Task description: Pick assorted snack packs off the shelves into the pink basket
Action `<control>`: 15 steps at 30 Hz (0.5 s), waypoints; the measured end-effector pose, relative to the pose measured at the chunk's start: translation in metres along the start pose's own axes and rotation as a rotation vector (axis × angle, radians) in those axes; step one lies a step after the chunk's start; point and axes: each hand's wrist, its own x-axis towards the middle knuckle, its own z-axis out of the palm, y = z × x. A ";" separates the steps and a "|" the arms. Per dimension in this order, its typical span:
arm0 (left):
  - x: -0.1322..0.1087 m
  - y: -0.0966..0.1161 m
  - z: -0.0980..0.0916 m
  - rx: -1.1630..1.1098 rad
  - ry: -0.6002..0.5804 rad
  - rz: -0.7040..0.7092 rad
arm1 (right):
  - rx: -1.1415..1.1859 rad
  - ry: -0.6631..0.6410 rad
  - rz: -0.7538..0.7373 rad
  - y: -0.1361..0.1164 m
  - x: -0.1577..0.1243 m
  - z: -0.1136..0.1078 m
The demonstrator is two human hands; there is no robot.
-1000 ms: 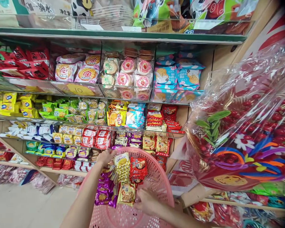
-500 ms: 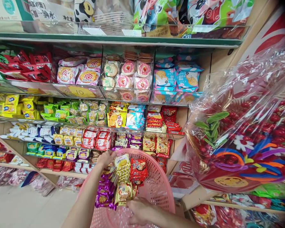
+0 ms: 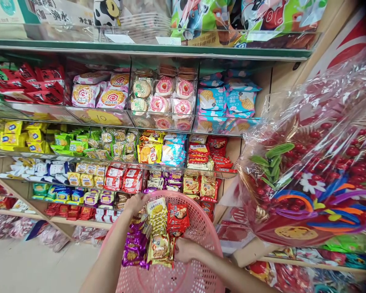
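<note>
A pink perforated plastic basket stands at the bottom middle, with wrapped biscuits neatly stacked inside. My left hand is closed on its far left rim. In the basket lie purple packets, a row of pale yellow packets, red packets and gold packets. My right hand reaches in from the right with curled fingers at the right side of the gold packets, just below the red ones. Its fingertips are partly hidden behind the wrappers.
Shelves ahead hold rows of wrapped snacks, among them blue packets and pink-wrapped round biscuits. A clear shelf edge runs behind the basket. At right, a plastic-wrapped bouquet with red berries juts forward. Tiled floor shows at lower left.
My right hand has moved up and right, from the bottom edge of the gold packets to their right side. My left hand stays on the rim, and the packets look nearly unmoved.
</note>
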 end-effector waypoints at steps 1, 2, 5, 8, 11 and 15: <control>0.000 0.000 0.000 -0.006 0.000 0.000 | -0.006 0.003 -0.005 -0.003 0.003 0.002; 0.001 -0.001 0.001 -0.012 0.002 0.002 | -0.015 0.005 -0.007 -0.005 0.005 0.003; 0.002 -0.001 0.002 -0.014 0.006 0.001 | -0.012 -0.004 0.008 -0.009 0.011 0.006; 0.002 -0.001 0.002 -0.002 0.004 -0.004 | 0.027 -0.041 0.046 -0.006 0.011 0.008; 0.002 -0.001 0.002 -0.011 0.000 0.004 | 0.096 -0.103 0.096 0.002 0.010 0.011; 0.004 -0.003 0.004 -0.008 0.006 0.004 | 0.215 -0.203 0.157 0.012 0.013 0.016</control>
